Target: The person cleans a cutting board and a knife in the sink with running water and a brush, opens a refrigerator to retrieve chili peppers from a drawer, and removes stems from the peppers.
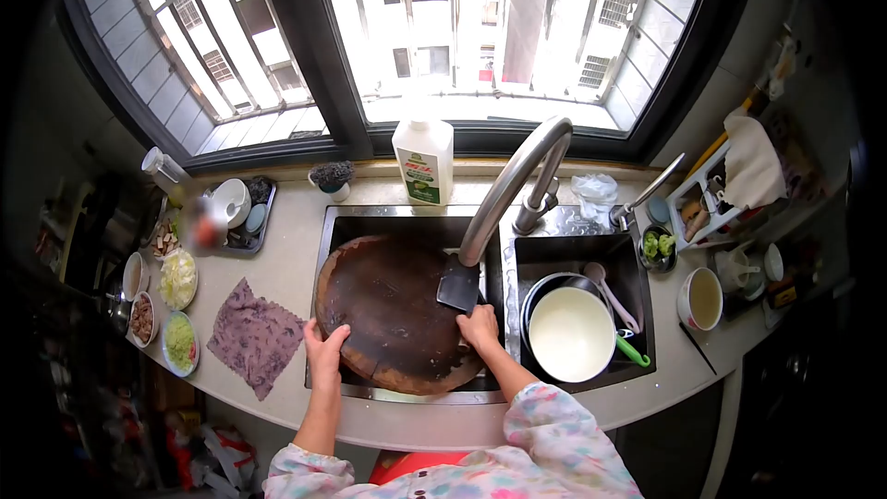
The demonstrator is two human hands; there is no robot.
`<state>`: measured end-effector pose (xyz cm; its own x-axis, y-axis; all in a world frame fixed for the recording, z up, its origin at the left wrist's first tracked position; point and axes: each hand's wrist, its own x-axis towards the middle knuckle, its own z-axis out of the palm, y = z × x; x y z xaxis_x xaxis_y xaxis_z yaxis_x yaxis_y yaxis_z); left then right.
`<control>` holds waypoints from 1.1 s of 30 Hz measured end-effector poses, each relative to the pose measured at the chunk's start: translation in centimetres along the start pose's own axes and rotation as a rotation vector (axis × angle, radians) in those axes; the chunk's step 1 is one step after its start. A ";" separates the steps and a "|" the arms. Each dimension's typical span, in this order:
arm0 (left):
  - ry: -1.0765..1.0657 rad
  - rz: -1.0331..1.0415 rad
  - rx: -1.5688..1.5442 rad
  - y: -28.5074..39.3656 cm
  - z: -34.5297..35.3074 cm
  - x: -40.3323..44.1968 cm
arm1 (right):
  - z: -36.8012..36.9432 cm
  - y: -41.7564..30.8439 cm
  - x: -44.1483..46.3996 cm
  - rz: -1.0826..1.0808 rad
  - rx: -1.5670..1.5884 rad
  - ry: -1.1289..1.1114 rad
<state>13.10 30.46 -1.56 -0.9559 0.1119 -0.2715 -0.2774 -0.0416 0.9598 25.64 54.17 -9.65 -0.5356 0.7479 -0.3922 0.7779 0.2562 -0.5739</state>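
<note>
A large round dark wooden board (pixel 393 310) lies over the left sink basin, its surface looking wet. My left hand (pixel 324 348) is at the board's lower left edge, thumb on top and fingers around the rim. On the right, my right hand (pixel 478 325) is closed at the handle end of a black flat-headed tool (pixel 458 285), whose head rests over the board's right side. The steel faucet (pixel 517 176) arches above, its spout end just over the tool.
The right basin holds a white pot (pixel 572 334) and a green-handled utensil (pixel 633 349). A purple patterned cloth (pixel 254 337) and bowls of chopped food (pixel 180 344) lie at left. A white bottle (pixel 424 162) stands behind the sink.
</note>
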 end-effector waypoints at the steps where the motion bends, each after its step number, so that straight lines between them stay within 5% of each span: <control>1: 0.073 0.085 0.315 1.3 0.5 -0.8 | -0.9 -0.4 0.1 -0.071 -0.073 -0.034; 3: 0.163 0.506 0.819 3.1 2.1 -1.9 | -4.6 -1.7 -0.2 -0.175 0.063 -0.143; 6: 0.065 0.831 1.002 5.7 4.7 -3.4 | -10.1 -2.2 2.3 -0.407 0.452 0.442; 8: -0.090 0.695 0.730 5.7 6.9 -3.2 | -13.5 -1.0 8.2 -0.309 0.595 0.625; 9: -0.135 0.623 0.641 5.4 8.4 -3.3 | -15.1 -0.7 10.8 -0.426 0.487 0.784; 10: -0.228 0.459 0.493 4.5 9.5 -3.4 | -15.4 1.0 16.0 -0.437 0.743 0.687; 12: -0.434 0.194 0.317 2.6 11.7 -3.1 | -18.0 3.7 22.1 -0.481 0.471 0.348; 13: -0.500 0.140 0.261 -0.2 12.8 -2.2 | -18.4 3.7 22.9 -0.614 0.373 0.353; 15: -0.577 -0.224 -0.056 -0.8 15.1 -2.1 | -18.7 3.6 23.5 -0.506 0.214 0.466; 17: -0.549 -0.444 -0.230 0.0 17.0 -1.9 | -18.1 5.4 26.6 -0.708 0.340 0.673; 19: -0.495 -0.493 -0.414 0.5 18.3 -1.7 | -19.2 7.9 28.8 -0.288 0.561 0.337; 22: -0.418 -0.598 -0.645 0.4 20.6 -1.3 | -19.1 7.7 28.0 -0.263 0.650 0.291; 25: -0.378 -0.585 -0.843 -2.5 22.6 -0.5 | -16.4 3.4 17.6 -0.306 0.825 0.518; 26: -0.381 -0.630 -0.816 -2.0 22.4 -0.8 | -14.9 0.6 12.5 -0.344 0.840 0.487; 29: -0.420 -0.747 -0.774 -0.6 22.3 -2.7 | -9.8 -3.8 2.9 -0.326 1.233 -0.266; 31: -0.570 -0.629 -0.915 -4.3 22.9 -2.6 | -7.7 -5.2 1.2 -0.147 1.533 -0.575; 33: -0.985 -0.537 -1.245 -5.1 21.6 -2.2 | -8.0 -6.6 0.1 -0.137 1.577 -0.672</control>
<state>18.72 51.85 -4.37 -0.4468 0.8910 0.0801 -0.8935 -0.4490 0.0102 23.06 57.45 -0.13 -0.9187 0.3004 -0.2565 -0.1105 -0.8190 -0.5631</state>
